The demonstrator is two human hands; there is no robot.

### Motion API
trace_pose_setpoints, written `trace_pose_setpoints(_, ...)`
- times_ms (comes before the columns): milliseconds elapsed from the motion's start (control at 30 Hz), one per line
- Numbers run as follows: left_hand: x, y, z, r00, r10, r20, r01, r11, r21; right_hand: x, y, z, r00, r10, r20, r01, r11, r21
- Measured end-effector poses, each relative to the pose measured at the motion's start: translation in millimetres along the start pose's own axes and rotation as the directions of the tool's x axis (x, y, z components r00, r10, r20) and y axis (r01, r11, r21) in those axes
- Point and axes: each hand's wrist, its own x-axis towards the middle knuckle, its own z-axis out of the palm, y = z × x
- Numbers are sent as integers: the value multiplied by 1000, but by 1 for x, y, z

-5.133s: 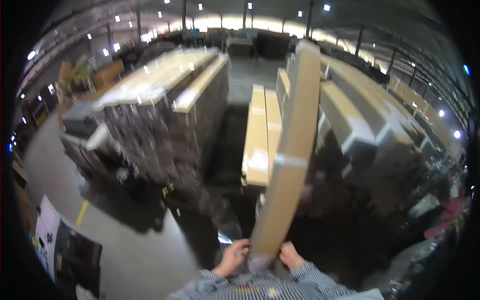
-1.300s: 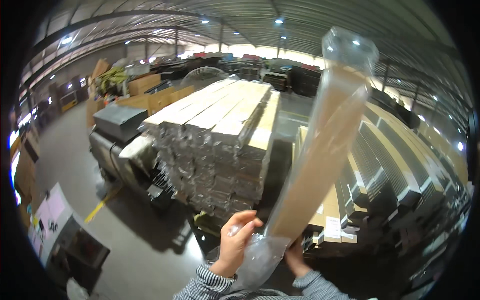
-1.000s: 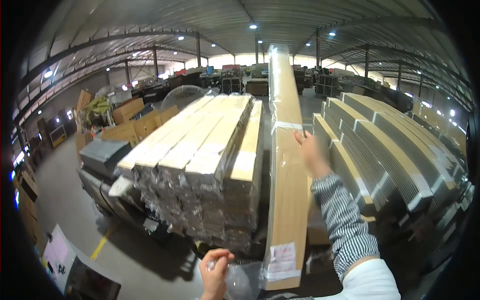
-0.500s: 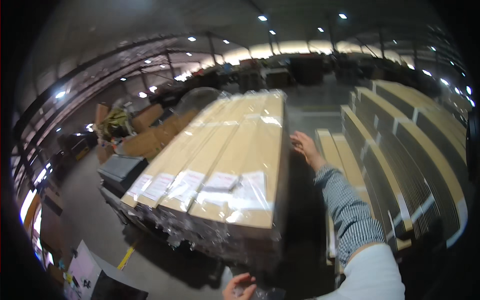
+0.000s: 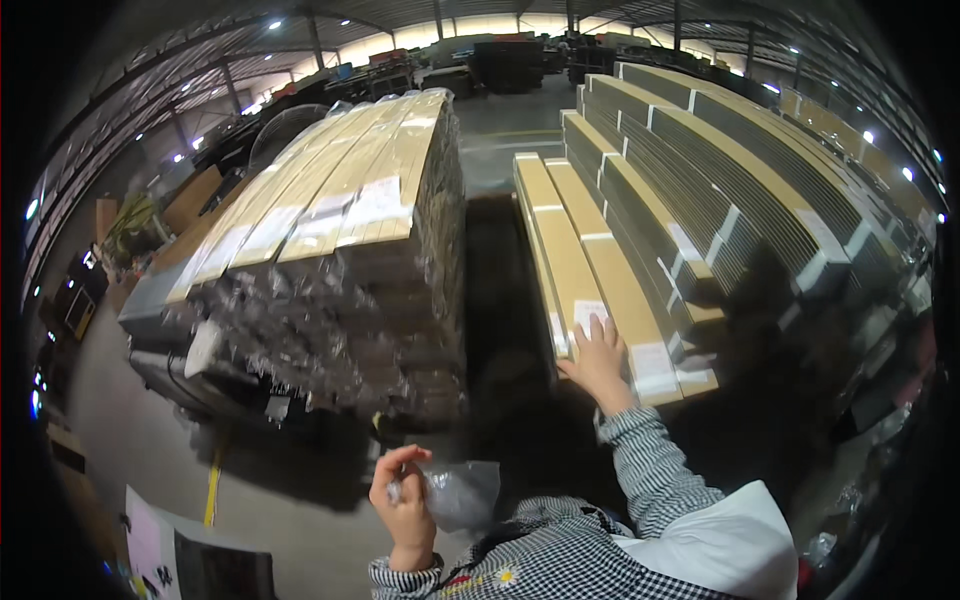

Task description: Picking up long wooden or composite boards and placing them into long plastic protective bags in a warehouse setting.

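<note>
My right hand (image 5: 600,365) reaches to a low stack of long tan cardboard packs (image 5: 565,270) on the right. Its fingers are spread flat on the near end of one pack, over a white paper label (image 5: 588,312). Low in the middle, my left hand (image 5: 405,500) is raised with curled fingers. Its grip is closed on a clear plastic bag (image 5: 465,495), which hangs out to the right; its contents are hard to make out. Left of the packs stands a tall stack of long boxes (image 5: 330,215), wrapped in clear film, with several white labels (image 5: 380,200) on top.
Higher stacks of strapped flat cardboard (image 5: 740,190) rise at the right. A dark gap (image 5: 490,290) runs between the wrapped stack and the low packs. A yellow line (image 5: 213,485) marks the floor at left, near a pink-and-black object (image 5: 190,550). Loose cardboard (image 5: 190,200) lies behind.
My view has turned right and down, so the wrapped stack sits farther left. My right hand has gone from the air beside that stack onto the low pack. My left hand and the bag are fully visible.
</note>
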Motion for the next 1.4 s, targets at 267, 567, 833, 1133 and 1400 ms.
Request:
trace_pose_setpoints(267,-53,32,10,985,174,-10,-174,978,-115,-68,-15,-61,995,88,-49,-75,972,222)
trace_pose_setpoints(567,-100,39,36,987,159,40,-151,978,-147,-245,-78,-164,972,-216,90,-113,-92,989)
trace_pose_setpoints(833,-133,0,36,837,-369,405,420,907,-40,-278,-47,-171,965,-259,-38,-150,-664,732)
trace_pose_setpoints(1133,-105,-18,18,427,-327,843,560,828,38,-290,43,-157,931,-354,87,-145,-140,979)
trace_pose_setpoints(1400,-95,-94,63,233,-356,905,-632,652,419,-304,106,-62,887,-439,143,299,783,545)
